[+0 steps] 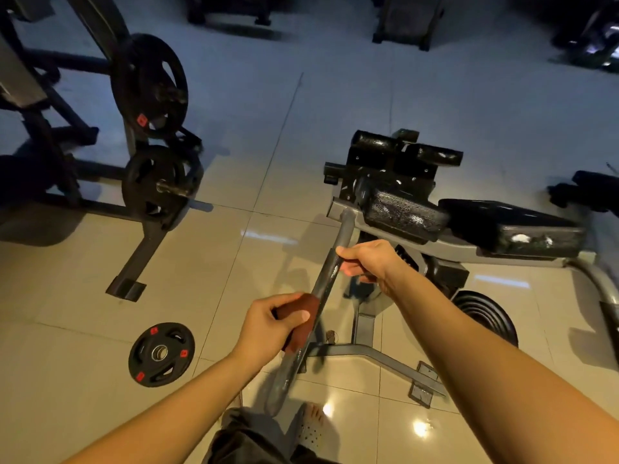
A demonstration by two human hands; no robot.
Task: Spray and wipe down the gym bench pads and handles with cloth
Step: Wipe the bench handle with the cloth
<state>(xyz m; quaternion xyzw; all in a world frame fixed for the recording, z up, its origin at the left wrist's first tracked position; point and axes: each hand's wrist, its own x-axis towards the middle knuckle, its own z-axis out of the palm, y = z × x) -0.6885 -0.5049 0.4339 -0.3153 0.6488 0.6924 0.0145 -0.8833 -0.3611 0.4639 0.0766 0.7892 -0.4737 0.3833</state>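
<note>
Gripping the long grey handle (pixel 324 284) of the bench with both hands, arms reaching in from 6 o'clock. Left hand (pixel 273 324) is curling round a reddish-brown cloth (pixel 303 311) and clamping it against the handle's lower half, thumb lying across the cloth. Right hand (pixel 366 262) is closing bare on the handle higher up, at about 1 o'clock from the left hand. The two hands are sitting apart along the handle. Handle is slanting from the bench frame down toward the person's legs. Small black pad (pixel 403 212) is sitting just past the handle's upper end, showing pale blotches. Longer black pad (pixel 512 229) is lying beside it toward 3 o'clock. Loose weight plate (pixel 161 354) is lying flat on the tiled floor (pixel 83 296) at 8 o'clock. Rack (pixel 140 249) carrying two mounted plates is standing at 10 o'clock.
</note>
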